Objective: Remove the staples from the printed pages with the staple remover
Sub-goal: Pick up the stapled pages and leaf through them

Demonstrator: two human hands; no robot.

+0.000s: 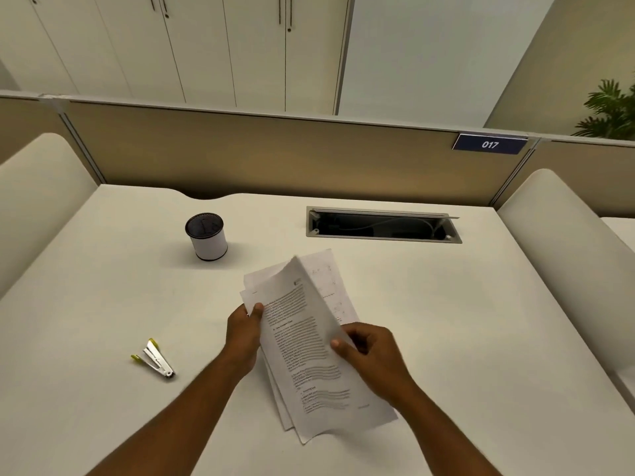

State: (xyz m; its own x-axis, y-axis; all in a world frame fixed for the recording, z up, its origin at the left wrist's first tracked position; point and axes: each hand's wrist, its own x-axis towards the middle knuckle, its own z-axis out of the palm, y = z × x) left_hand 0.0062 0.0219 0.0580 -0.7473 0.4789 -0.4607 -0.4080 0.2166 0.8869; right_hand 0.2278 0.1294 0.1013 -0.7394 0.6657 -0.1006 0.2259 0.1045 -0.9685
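Observation:
A bundle of printed pages point(302, 352) lies over the middle of the white desk, its top sheet lifted and curled toward me. My left hand point(244, 333) pinches the left edge of the bundle with the thumb on top. My right hand point(369, 352) grips the right edge of the lifted top sheet. The staple remover point(156, 359), silver metal with yellow-green tips, rests on the desk to the left of my left forearm, untouched. No staple is visible in the pages.
A white pen cup with a black mesh rim point(207, 236) stands at the back left. An open cable tray point(383, 225) is sunk into the desk point(464, 321) at the back right. Beige partitions and padded side panels surround the desk.

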